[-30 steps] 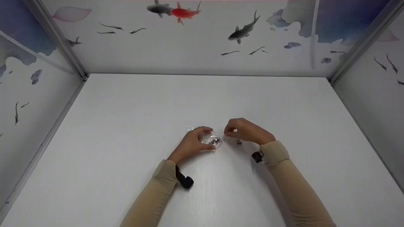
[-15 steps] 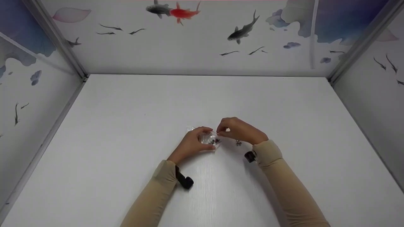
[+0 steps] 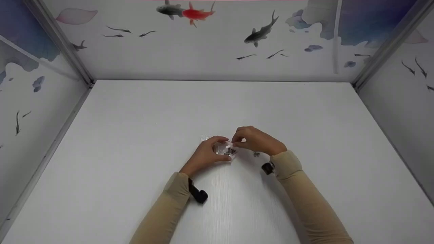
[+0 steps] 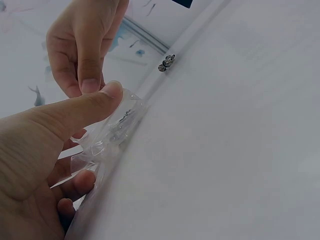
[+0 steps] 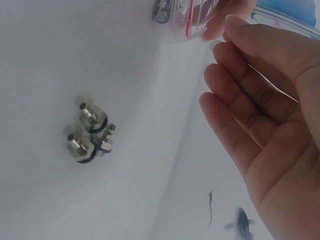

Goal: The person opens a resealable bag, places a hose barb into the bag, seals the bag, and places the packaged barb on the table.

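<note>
My left hand [image 3: 205, 152] grips a clear plastic zip bag [image 4: 127, 107] between thumb and fingers, its mouth toward the right. Small metal fittings [image 3: 229, 151] lie inside the bag. My right hand [image 3: 259, 140] is at the bag's mouth, thumb and index finger brought together beside the left fingertips. I cannot tell whether those fingertips hold anything. In the right wrist view, its other fingers [image 5: 227, 112] are slightly bent and carry nothing. Below the right hand, three silvery metal fittings [image 5: 92, 120] with dark rings lie grouped on the table.
The white tabletop [image 3: 135, 186] is enclosed by a back wall [image 3: 203, 54] and side panels printed with fish. Metal posts [image 3: 390, 40] stand at the corners. Each wrist wears a black camera [image 3: 200, 196].
My right hand has moved left to the bag's mouth, with little movement in the last half second. The left hand and bag have stayed in place.
</note>
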`<state>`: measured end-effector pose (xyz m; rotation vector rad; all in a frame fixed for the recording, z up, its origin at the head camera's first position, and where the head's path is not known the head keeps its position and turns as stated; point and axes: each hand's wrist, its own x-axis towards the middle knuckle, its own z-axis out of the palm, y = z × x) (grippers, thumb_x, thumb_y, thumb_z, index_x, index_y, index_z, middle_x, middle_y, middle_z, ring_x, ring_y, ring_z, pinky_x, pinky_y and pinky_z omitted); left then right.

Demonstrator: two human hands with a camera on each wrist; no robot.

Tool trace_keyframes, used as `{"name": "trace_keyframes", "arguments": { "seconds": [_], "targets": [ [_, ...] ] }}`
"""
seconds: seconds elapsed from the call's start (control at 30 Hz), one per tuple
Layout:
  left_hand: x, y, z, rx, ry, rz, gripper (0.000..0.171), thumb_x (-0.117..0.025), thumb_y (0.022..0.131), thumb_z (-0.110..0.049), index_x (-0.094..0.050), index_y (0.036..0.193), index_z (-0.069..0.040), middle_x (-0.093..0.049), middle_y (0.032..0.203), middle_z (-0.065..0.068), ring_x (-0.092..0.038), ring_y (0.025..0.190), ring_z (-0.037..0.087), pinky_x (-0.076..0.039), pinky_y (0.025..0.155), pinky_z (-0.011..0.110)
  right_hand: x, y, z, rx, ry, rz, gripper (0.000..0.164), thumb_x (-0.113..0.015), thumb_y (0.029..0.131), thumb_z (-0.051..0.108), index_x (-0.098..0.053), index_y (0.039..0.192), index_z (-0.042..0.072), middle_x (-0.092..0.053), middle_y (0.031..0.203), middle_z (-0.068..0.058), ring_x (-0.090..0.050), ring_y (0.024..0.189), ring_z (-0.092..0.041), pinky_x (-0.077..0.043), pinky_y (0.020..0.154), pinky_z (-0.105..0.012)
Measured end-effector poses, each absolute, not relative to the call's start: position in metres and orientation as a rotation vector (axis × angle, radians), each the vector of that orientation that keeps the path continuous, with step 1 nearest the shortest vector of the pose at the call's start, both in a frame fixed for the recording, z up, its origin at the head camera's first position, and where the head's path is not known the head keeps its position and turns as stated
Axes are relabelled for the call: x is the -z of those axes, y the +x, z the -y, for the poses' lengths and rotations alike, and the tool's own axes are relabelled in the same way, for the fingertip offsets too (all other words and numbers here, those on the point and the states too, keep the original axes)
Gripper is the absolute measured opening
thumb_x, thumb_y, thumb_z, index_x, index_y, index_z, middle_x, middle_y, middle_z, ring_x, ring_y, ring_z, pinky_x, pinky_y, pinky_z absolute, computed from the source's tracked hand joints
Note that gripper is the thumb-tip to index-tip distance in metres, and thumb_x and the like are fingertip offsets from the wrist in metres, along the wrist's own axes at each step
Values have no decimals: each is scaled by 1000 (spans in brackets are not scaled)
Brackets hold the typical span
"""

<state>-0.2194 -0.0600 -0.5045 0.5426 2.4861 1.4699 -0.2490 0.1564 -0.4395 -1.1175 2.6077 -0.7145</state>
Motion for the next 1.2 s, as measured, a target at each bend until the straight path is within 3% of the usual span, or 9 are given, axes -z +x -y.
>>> {"name": "trace_keyframes", "arguments": {
  "seconds": [0.23, 0.57, 0.8, 0.93, 1.2],
  "targets": [
    [505, -220, 60, -1471, 557, -2494, 66, -84, 73, -34, -57, 131, -17, -59, 130, -2, -51, 116, 16, -40, 99, 39, 439, -249, -160, 707, -1099, -2609, 15, -70, 87, 10, -73, 100, 4, -69, 95, -5, -65, 91, -18, -53, 81, -32],
    [506, -221, 58, -1454, 555, -2528, 65, -84, 72, -32, -58, 130, -17, -61, 126, 0, -53, 112, 16, -41, 97, 37, 440, -251, -175, 646, -1053, -2619, 15, -69, 87, 8, -73, 101, 3, -70, 97, -7, -65, 90, -18, -53, 81, -33],
    [506, -221, 58, -1422, 548, -2552, 65, -84, 72, -35, -59, 130, -18, -62, 123, -2, -50, 93, 16, -42, 84, 33, 444, -253, -187, 665, -1024, -2612, 14, -68, 88, 8, -73, 100, 4, -70, 95, -5, -64, 90, -17, -53, 81, -33],
    [507, -222, 58, -1419, 548, -2559, 65, -84, 72, -34, -59, 129, -19, -62, 123, -2, -49, 91, 15, -42, 84, 32, 445, -252, -193, 662, -984, -2613, 13, -68, 88, 7, -74, 99, 5, -70, 95, -4, -63, 89, -16, -53, 80, -32],
    [508, -222, 58, -1422, 566, -2551, 65, -84, 73, -34, -58, 130, -18, -61, 125, -1, -51, 98, 16, -43, 89, 35, 446, -251, -203, 633, -890, -2624, 13, -69, 86, 6, -75, 98, 7, -71, 94, -3, -63, 87, -15, -54, 79, -33]
  ]
}}
